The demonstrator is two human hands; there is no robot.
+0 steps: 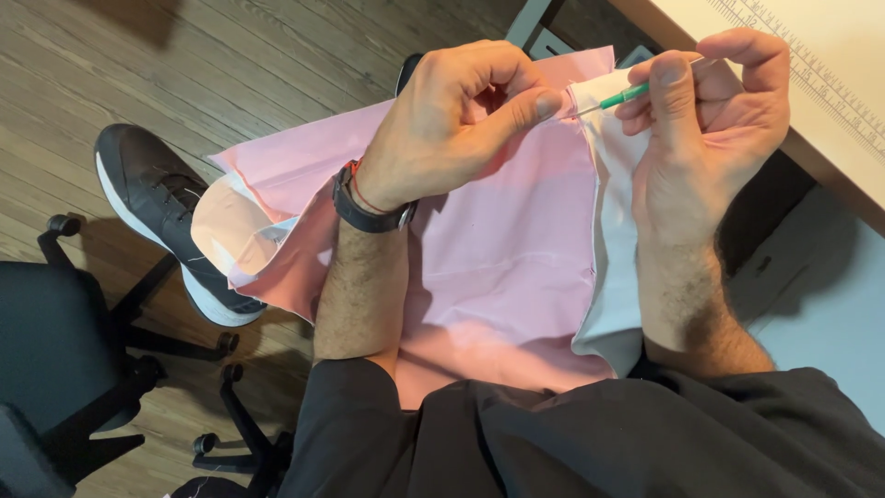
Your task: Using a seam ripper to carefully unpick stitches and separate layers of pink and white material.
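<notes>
Two hands work at the top edge of a sheet of pink woven fabric (pixel 498 267) that lies spread over the person's lap. The left hand (pixel 452 120), with a dark wristwatch (pixel 369 214) and a thin red band at the wrist, is closed in a pinch on the pink cloth near its upper edge, thumb pressed forward. The right hand (pixel 705 120) is curled tight around a slim green-handled tool (pixel 625 95) whose thin metal tip points at the seam, just beside the left thumb; it looks like a seam ripper, though the tip is too small to tell. A white fabric layer (pixel 616 267) runs down the right edge of the pink one. A pale desk (pixel 830 55) with a ruler sits at upper right. A dark sneaker (pixel 157 207) rests on the wooden floor (pixel 230 65), near black chair legs (pixel 138 323).
</notes>
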